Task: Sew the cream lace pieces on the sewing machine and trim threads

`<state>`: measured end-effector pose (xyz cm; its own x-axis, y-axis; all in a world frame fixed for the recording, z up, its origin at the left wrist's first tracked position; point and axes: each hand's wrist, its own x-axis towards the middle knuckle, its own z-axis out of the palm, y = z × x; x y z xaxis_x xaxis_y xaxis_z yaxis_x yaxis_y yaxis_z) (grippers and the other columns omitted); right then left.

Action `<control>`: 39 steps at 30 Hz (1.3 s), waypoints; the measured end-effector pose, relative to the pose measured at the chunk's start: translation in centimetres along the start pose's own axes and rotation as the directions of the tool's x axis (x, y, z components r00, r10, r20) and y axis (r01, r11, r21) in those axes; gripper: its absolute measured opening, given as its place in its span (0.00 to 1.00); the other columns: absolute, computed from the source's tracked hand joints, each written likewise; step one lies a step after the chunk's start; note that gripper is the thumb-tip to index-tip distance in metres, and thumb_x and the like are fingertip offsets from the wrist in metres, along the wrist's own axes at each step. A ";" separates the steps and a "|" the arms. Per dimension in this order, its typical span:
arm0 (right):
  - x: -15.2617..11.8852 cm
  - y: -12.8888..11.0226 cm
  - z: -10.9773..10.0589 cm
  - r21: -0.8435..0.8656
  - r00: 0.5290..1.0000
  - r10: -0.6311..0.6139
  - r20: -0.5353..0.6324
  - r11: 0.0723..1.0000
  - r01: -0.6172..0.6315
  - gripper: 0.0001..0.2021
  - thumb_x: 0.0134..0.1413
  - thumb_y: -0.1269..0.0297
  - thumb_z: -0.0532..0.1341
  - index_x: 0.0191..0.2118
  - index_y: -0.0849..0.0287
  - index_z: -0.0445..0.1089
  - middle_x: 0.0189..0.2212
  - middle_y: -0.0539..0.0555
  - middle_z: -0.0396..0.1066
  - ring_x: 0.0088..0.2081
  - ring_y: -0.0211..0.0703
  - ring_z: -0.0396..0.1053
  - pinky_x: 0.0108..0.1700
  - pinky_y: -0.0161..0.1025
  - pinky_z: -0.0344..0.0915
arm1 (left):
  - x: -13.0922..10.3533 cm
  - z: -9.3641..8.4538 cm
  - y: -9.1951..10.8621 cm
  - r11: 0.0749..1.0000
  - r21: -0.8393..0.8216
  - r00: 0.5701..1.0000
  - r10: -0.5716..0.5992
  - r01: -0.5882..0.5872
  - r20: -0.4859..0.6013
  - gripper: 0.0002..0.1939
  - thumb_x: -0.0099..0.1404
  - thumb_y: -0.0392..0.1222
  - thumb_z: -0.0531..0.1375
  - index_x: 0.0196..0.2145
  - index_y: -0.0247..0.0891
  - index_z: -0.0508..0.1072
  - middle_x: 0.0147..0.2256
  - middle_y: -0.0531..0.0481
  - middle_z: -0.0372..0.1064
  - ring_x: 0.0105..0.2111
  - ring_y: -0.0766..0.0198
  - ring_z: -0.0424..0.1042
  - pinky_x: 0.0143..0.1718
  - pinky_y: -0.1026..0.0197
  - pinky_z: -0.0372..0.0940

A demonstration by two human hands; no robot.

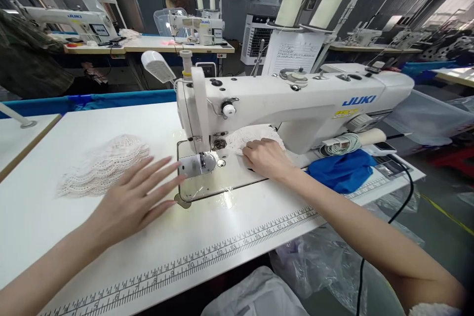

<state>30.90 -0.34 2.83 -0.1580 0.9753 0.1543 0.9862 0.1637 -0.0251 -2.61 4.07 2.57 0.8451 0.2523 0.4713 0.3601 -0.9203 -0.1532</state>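
The step in hand appears to be the handling of loose lace at the sewing machine (296, 94); stitching does not appear to be in progress. The lace piece (240, 137) lies on the machine bed (237, 177), beneath the arm and to the right of the presser foot (203, 160). A stack of scalloped lace pieces (107, 168) lies on the white worktable (33, 158), left of the needle plate (190, 165).

Right hand (268, 155): reaches under the machine arm. The fingers are bent, with their tips on the lace piece. Whether they pinch it or only press on it cannot be told, because the knuckles hide the contact.

Left hand (129, 202): palm down, fingers extended and spread, no item visible in hold. The fingertips point toward the needle plate; the stack is just beyond the hand. Contact with the worktable cannot be confirmed.

Next move, as judged from this position: lifting the lace piece calls for a firm pinch on its near edge and a low path out from under the arm. Both hands must stay clear of the needle area. Should the left hand take from the stack, it must close on a single layer, as the layers overlap and the openwork could snag.
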 end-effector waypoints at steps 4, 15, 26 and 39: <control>0.0 -1.0 -0.9 0.044 1.000 0.006 0.003 0.999 -0.007 0.10 0.55 0.76 0.53 0.29 0.63 0.71 0.31 0.62 0.74 0.31 0.47 0.69 0.32 0.40 0.56 | 2.5 1.8 3.2 0.986 -0.168 1.000 0.002 0.001 0.021 0.26 0.69 0.43 0.55 0.63 0.49 0.59 0.56 0.51 0.67 0.56 0.55 0.67 0.61 0.48 0.59; -6.9 -8.3 -2.6 0.930 0.930 -0.030 0.366 -0.007 -0.367 0.08 0.56 0.58 0.60 0.33 0.57 0.66 0.23 0.47 0.69 0.24 0.37 0.70 0.29 0.36 0.70 | 2.5 2.6 3.6 0.182 -0.809 0.819 -0.274 0.558 0.503 0.10 0.66 0.49 0.57 0.35 0.44 0.77 0.38 0.46 0.76 0.38 0.57 0.76 0.39 0.56 0.72; -7.8 1.1 -0.2 0.252 0.996 0.046 -0.078 0.967 -0.025 0.11 0.61 0.67 0.53 0.41 0.54 0.73 0.47 0.56 0.72 0.47 0.50 0.70 0.36 0.42 0.71 | 3.0 2.4 3.9 0.307 -0.646 0.705 -0.447 0.699 0.551 0.18 0.64 0.55 0.57 0.25 0.39 0.68 0.17 0.56 0.58 0.13 0.72 0.52 0.12 0.68 0.47; -2.4 -5.3 -1.4 0.823 0.968 -0.072 0.241 0.544 -0.165 0.18 0.58 0.58 0.61 0.53 0.52 0.67 0.30 0.52 0.74 0.21 0.36 0.67 0.24 0.35 0.67 | 3.4 2.9 4.3 0.309 -0.683 0.737 -0.438 0.661 0.515 0.14 0.65 0.49 0.57 0.29 0.38 0.75 0.21 0.54 0.65 0.18 0.70 0.59 0.18 0.67 0.53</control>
<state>26.12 -3.81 4.02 -0.2359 0.9679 -0.0871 0.5219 0.0505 -0.8515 2.92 1.83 0.95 0.6682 0.7432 -0.0324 0.4001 -0.3223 0.8579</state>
